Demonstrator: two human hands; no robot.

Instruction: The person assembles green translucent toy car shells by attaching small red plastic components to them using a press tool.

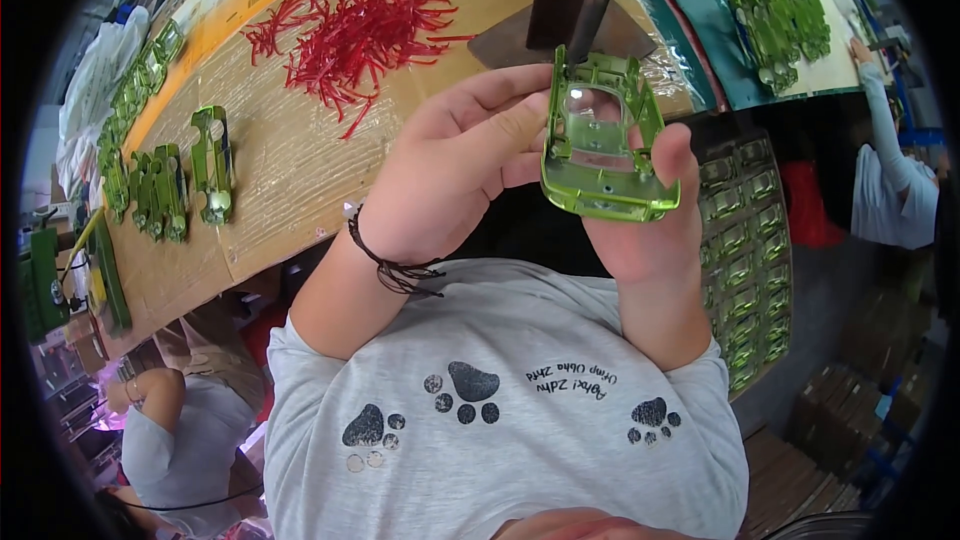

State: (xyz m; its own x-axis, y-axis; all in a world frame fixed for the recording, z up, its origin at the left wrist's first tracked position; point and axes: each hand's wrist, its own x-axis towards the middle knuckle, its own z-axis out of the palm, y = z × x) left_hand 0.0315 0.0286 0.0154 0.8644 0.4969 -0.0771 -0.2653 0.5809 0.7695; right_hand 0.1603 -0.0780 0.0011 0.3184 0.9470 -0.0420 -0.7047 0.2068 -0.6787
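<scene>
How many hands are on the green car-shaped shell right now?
2. The left hand is at the left side of the green car-shaped shell, and the right hand is at its right side, partly hidden behind it.

ahead of you, a heap of red strips [365,35] lies on the brown table [268,180]; a crumpled plastic bag [92,90] is at your far left. one co-worker [190,450] is low on your left, another person [893,195] off to your right, with stacked cardboard [840,412] on that side.
</scene>
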